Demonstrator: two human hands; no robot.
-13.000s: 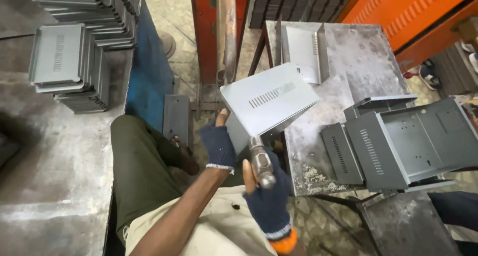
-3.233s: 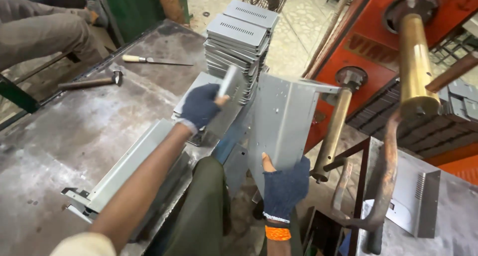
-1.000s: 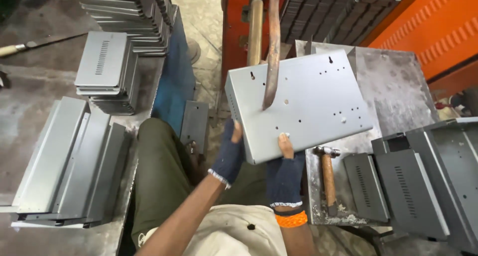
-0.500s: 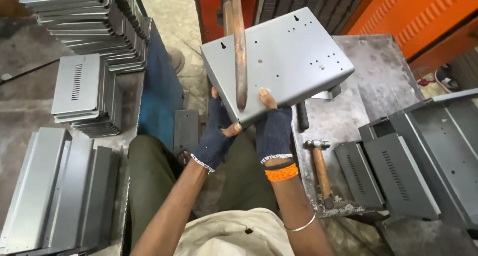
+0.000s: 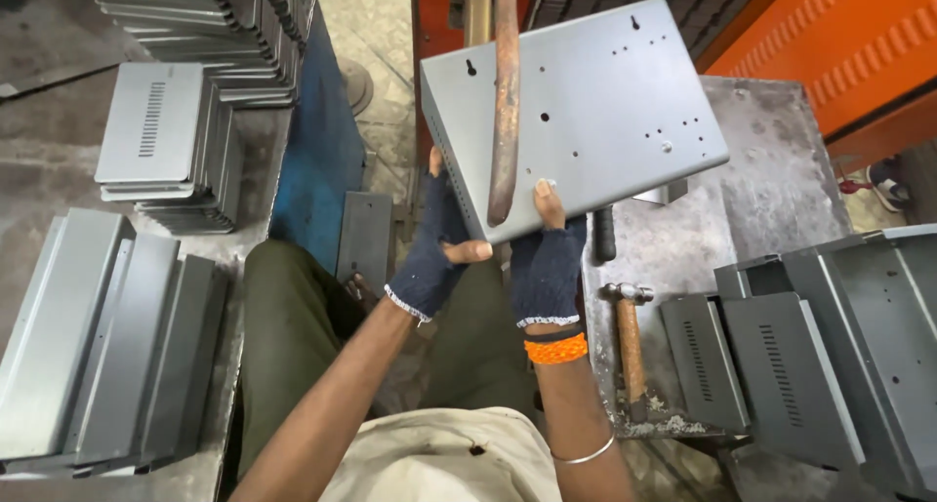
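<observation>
Under the rusty curved rod (image 5: 505, 92), the grey metal cover (image 5: 586, 112) now sits higher than a moment ago; left hand (image 5: 434, 253) and right hand (image 5: 547, 263) both grasp its near edge.

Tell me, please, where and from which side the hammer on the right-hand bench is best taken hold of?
Grip the hammer by its wooden handle, coming from above: it lies flat with the head pointing away, and the handle is bare along its length, close to the right hand.

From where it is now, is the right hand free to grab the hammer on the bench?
Probably not at once: the right hand grips the grey metal box with the left hand. The hammer lies just right of that wrist, uncovered.
</observation>
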